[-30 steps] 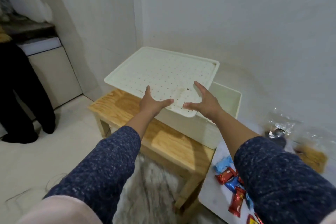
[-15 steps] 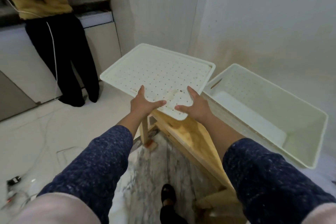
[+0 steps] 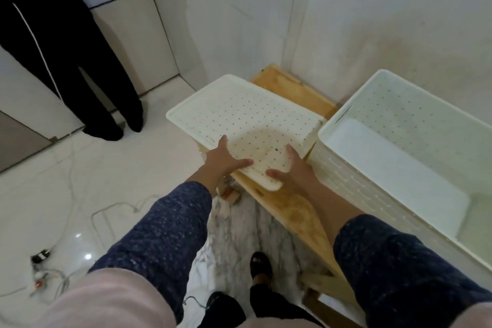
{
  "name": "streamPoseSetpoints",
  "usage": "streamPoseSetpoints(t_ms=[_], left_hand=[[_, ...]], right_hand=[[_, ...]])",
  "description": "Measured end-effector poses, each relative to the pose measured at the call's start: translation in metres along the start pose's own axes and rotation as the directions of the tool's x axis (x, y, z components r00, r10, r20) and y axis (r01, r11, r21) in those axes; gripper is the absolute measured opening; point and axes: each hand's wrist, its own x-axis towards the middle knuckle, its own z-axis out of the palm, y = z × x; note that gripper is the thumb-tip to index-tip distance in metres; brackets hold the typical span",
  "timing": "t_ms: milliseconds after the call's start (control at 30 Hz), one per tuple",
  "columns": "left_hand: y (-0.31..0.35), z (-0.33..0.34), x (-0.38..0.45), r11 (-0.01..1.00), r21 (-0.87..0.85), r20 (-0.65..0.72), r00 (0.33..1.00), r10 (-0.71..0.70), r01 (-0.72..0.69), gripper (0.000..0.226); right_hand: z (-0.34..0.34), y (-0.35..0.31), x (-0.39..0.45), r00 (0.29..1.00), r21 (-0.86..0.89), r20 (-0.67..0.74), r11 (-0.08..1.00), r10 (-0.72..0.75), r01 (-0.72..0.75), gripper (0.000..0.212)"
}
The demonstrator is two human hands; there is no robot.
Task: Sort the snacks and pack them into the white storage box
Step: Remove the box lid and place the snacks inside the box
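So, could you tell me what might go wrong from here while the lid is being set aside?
Both the left hand and right hand grip only the near corner of the perforated lid, so it could tip or slip. Part of the lid overhangs the wooden bench edge and might fall to the floor. It could also knock the open white storage box beside it.

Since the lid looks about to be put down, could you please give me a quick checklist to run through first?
1. Lid gripped by both hands, left hand and right hand: ok.
2. White storage box open: ok.
3. Box interior free of items: ok.
4. Wooden bench has room beside the box: ok.
5. Lid fully resting on the bench: cannot tell.
6. Snacks within reach: cannot tell, none in view.
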Motion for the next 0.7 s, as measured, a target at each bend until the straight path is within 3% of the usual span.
streamPoseSetpoints(t_ms=[100,200,267,433,533,700], left_hand=[[-0.004,0.004,0.005,1.0,0.027,0.045,0.999,-0.016,0.015,0.104],[-0.005,-0.002,0.007,0.961,0.272,0.075,0.997,0.025,-0.045,0.084],[-0.005,-0.009,0.003,0.878,0.465,0.084,0.993,0.086,-0.115,0.071],[-0.001,-0.03,-0.014,0.639,0.716,0.106,0.949,0.297,-0.28,0.066],[0.007,-0.048,-0.026,0.55,0.768,0.122,0.917,0.38,-0.33,0.066],[0.031,-0.075,-0.056,0.546,0.732,0.143,0.875,0.462,-0.408,0.069]], right_hand=[[0.003,0.004,0.0,0.999,-0.09,0.026,0.995,0.038,-0.035,0.096],[0.003,0.006,-0.005,0.994,-0.296,0.041,0.952,0.097,-0.081,0.081],[0.002,0.005,-0.012,0.991,-0.369,0.026,0.923,0.131,-0.112,0.075],[0.006,-0.011,-0.041,0.988,-0.474,-0.103,0.868,0.113,-0.149,0.07],[0.009,-0.028,-0.063,0.983,-0.501,-0.155,0.85,0.1,-0.165,0.069],[0.005,-0.055,-0.107,0.949,-0.431,-0.307,0.878,0.074,-0.208,0.063]])
